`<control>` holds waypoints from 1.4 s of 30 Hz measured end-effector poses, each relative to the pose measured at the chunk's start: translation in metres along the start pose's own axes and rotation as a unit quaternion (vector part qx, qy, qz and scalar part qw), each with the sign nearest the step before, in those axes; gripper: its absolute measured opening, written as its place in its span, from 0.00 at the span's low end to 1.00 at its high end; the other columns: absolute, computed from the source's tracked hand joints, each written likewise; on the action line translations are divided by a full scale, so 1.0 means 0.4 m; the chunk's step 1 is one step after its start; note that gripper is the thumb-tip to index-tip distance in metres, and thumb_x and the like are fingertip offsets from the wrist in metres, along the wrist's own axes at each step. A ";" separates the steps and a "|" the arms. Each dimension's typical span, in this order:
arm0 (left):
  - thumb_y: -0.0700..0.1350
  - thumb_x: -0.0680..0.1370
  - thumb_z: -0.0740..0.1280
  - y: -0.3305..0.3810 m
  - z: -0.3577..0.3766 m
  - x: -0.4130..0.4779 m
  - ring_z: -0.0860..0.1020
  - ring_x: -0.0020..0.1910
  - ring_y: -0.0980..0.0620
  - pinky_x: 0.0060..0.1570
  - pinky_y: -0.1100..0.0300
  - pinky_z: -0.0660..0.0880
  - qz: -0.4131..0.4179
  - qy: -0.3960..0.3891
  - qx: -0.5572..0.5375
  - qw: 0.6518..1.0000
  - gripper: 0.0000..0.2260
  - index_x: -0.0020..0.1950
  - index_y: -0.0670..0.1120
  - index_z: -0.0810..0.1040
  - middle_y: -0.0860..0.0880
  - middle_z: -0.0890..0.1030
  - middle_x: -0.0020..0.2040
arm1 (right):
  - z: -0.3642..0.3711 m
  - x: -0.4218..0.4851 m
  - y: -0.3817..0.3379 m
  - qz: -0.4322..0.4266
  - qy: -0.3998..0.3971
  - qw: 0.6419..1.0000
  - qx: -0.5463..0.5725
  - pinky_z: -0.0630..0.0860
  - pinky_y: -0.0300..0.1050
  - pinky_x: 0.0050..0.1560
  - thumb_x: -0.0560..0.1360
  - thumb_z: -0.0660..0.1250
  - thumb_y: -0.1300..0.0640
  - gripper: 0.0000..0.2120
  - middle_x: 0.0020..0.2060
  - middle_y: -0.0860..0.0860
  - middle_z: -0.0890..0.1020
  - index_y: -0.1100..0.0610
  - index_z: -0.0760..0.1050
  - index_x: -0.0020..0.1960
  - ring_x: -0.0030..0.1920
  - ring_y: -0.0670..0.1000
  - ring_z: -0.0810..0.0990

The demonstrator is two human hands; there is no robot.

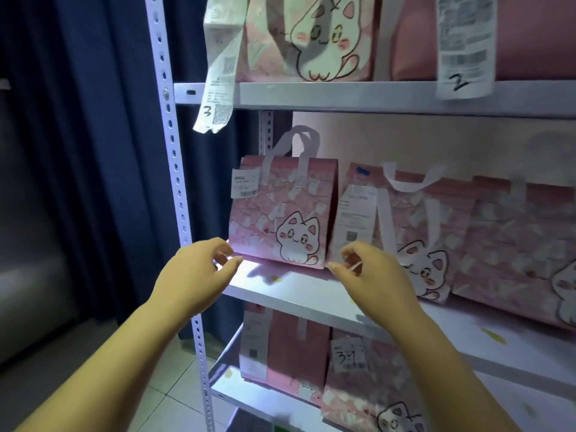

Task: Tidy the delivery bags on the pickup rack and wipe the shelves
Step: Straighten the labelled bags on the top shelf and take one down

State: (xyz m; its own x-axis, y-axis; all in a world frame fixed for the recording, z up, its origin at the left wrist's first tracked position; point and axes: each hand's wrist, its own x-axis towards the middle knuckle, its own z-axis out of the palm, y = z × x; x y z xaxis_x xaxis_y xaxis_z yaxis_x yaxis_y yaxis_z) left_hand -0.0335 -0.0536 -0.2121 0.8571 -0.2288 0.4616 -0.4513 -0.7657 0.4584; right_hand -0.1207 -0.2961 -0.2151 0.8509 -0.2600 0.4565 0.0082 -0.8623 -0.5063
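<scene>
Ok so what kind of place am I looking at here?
Probably a delivery-order pickup point: a white slotted metal rack holds rows of pink cat-print bags, tagged with printed receipts, some hand-numbered 2 or 3.

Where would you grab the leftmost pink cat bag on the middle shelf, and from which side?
Probably by the handle loops of the leftmost cat bag, reaching in from the front. They stand upright above its top, with free room under the upper shelf, and its neighbour bag crowds the right side.
</scene>
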 end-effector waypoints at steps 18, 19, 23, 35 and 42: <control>0.50 0.74 0.67 -0.134 0.226 0.360 0.71 0.52 0.45 0.51 0.50 0.74 -0.038 -0.006 -0.029 0.999 0.16 0.55 0.43 0.68 0.46 0.68 0.51 | 0.169 0.288 0.027 0.144 0.031 0.979 -0.144 0.63 0.45 0.34 0.73 0.66 0.54 0.13 0.46 0.61 0.76 0.62 0.70 0.50 0.36 0.58 0.69; 0.50 0.74 0.67 -0.138 0.238 0.369 0.71 0.53 0.44 0.52 0.49 0.74 -0.048 -0.014 -0.025 0.998 0.17 0.56 0.43 0.68 0.44 0.68 0.51 | 0.171 0.290 0.028 0.145 0.025 0.979 -0.144 0.64 0.44 0.35 0.73 0.66 0.54 0.14 0.49 0.61 0.76 0.61 0.69 0.52 0.37 0.59 0.70; 0.51 0.75 0.65 -0.147 0.266 0.394 0.72 0.54 0.40 0.53 0.48 0.74 -0.080 -0.065 -0.028 0.994 0.19 0.60 0.42 0.65 0.40 0.70 0.56 | 0.175 0.292 0.021 0.105 0.031 0.982 -0.152 0.73 0.50 0.47 0.74 0.68 0.56 0.33 0.66 0.55 0.64 0.56 0.55 0.73 0.54 0.61 0.74; 0.46 0.76 0.64 -0.159 0.236 0.386 0.72 0.49 0.44 0.44 0.57 0.68 -0.071 -0.066 -0.093 0.991 0.12 0.53 0.41 0.66 0.47 0.65 0.49 | 0.197 0.296 -0.015 0.125 0.061 0.982 -0.130 0.74 0.51 0.53 0.75 0.66 0.57 0.30 0.65 0.58 0.68 0.55 0.59 0.74 0.57 0.62 0.74; 0.51 0.76 0.65 -0.166 0.211 0.370 0.69 0.59 0.43 0.57 0.52 0.71 -0.007 -0.034 -0.085 0.996 0.17 0.56 0.41 0.67 0.44 0.66 0.59 | 0.171 0.272 -0.029 0.149 0.102 0.977 -0.117 0.61 0.41 0.28 0.73 0.69 0.59 0.08 0.34 0.53 0.69 0.58 0.69 0.45 0.28 0.51 0.66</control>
State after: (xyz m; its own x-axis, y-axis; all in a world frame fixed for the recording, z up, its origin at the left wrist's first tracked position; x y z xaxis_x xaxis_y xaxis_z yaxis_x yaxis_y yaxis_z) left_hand 0.1443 -0.0874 -0.2385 0.8759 -0.2642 0.4038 -0.4698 -0.6579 0.5886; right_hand 0.0075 -0.2845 -0.2094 0.6748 -0.5750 0.4626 -0.3637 -0.8046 -0.4694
